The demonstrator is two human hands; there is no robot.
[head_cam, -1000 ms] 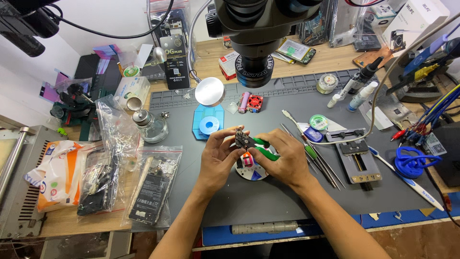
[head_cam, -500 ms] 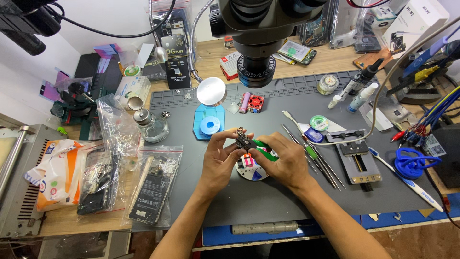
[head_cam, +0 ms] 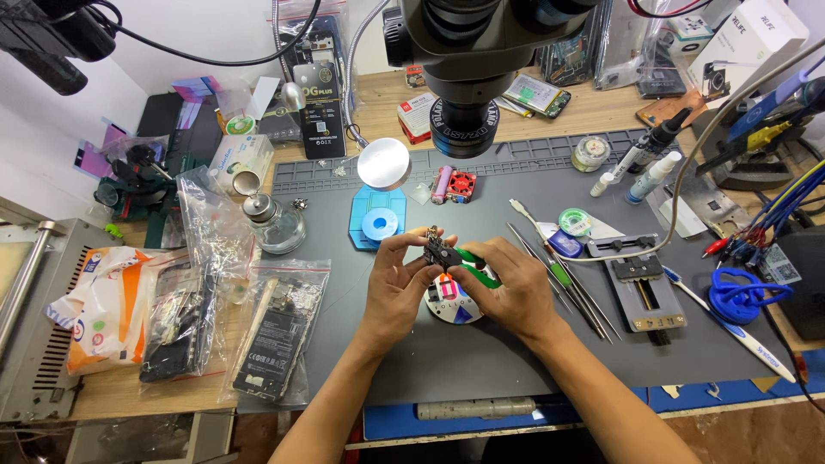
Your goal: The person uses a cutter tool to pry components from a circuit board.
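Hands [head_cam: 455,279] unmoved; small part [head_cam: 440,252] half-hidden.

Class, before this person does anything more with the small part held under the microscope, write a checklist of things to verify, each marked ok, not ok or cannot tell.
1. Small dark part pinched by left hand fingers: ok.
2. Right hand also on the part, green-handled tool under it: ok.
3. Part beneath the microscope lens: cannot tell.
4. Round disc lies directly under the hands: ok.
5. Tweezers on the grey mat beside the right hand: ok.
6. Part in focus: cannot tell.
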